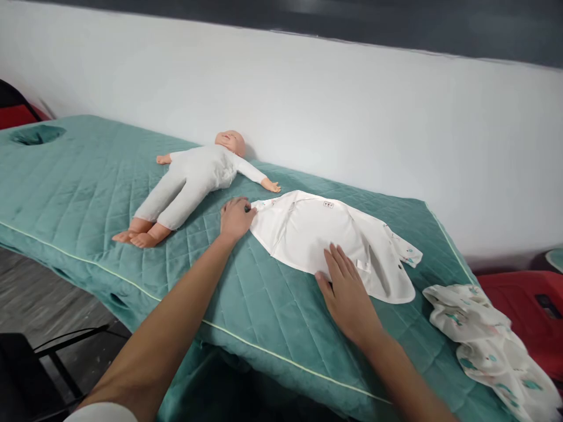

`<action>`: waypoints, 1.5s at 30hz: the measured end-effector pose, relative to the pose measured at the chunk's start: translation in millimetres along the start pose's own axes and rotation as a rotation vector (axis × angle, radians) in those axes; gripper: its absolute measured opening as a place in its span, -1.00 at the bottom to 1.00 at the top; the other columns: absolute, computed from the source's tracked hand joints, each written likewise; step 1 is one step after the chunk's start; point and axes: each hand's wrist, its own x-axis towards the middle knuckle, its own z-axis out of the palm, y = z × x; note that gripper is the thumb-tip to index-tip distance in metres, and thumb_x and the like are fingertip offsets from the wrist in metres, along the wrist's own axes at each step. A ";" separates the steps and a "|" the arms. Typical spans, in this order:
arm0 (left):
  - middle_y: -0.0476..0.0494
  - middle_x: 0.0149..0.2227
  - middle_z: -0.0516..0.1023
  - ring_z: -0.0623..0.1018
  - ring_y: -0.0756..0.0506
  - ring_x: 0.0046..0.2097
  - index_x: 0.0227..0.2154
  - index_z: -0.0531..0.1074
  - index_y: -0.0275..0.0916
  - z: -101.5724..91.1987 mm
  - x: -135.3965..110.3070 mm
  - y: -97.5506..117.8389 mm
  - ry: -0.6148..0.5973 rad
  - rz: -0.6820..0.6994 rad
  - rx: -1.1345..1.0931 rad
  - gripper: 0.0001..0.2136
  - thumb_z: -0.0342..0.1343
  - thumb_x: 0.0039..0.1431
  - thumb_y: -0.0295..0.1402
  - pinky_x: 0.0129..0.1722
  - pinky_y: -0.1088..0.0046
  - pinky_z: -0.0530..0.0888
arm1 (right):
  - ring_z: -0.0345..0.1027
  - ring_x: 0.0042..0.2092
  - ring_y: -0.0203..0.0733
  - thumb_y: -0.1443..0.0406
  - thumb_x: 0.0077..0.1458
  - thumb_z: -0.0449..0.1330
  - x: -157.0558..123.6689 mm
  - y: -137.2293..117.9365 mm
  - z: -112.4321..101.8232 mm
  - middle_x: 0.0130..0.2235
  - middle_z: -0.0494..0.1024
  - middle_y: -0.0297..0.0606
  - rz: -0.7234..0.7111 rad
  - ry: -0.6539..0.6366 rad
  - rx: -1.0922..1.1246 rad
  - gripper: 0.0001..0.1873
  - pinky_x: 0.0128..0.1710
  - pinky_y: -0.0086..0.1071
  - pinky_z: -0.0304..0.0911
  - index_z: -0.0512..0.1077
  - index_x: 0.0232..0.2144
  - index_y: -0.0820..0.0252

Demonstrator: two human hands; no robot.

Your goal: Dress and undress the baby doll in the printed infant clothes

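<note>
A white baby shirt (pixel 323 228) lies spread open on the green quilted cover, its plain inside facing up and a small label near its top edge. Printed figures show on its sleeve at the right. At the shirt's left end, my left hand (pixel 237 218) is closed, its fingers curled over the cloth's edge. My right hand (pixel 349 293) lies flat with fingers stretched on the shirt's lower middle, holding nothing. Beyond my left hand, a baby doll (pixel 191 181) in a white suit lies on its back, arms spread.
A crumpled printed cloth (pixel 488 346) hangs over the right end of the green-covered bed (pixel 264 310). A red chair (pixel 523 310) stands beyond that end. The white wall (pixel 352 117) runs along the far side. A black-framed chair (pixel 26 369) is at lower left.
</note>
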 end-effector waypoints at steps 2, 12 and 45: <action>-0.21 0.04 0.59 0.51 -0.25 0.12 -0.25 0.45 -0.15 1.3 7.6 -1.0 0.008 -0.017 -0.037 -0.86 0.03 0.29 -0.26 0.18 0.14 0.36 | -0.15 0.49 0.04 0.17 0.40 -0.15 45.4 -6.2 1.4 0.44 0.12 0.10 -0.030 -0.055 0.030 -0.36 0.42 0.02 -0.03 0.12 0.38 0.43; -0.21 -0.11 0.61 0.57 -0.23 -0.02 -0.13 0.39 -0.18 8.0 57.3 -12.1 0.091 -0.120 -0.066 -0.82 -0.06 0.38 -0.25 -0.01 0.24 0.42 | -0.09 0.46 0.08 0.14 0.41 -0.19 193.9 -8.4 51.4 0.42 0.15 0.11 0.071 -0.097 -0.131 -0.36 0.41 -0.04 -0.10 0.15 0.34 0.45; -0.23 0.13 0.52 0.52 -0.26 0.13 -0.02 0.42 -0.16 11.4 -37.8 19.5 0.038 0.137 -0.050 -0.75 0.01 0.27 -0.35 0.15 0.17 0.43 | 0.26 0.32 -0.01 -0.01 0.33 0.04 53.8 53.5 -40.8 0.30 0.41 -0.26 -0.029 -0.096 0.622 -0.48 0.32 -0.05 0.18 0.41 0.23 -0.03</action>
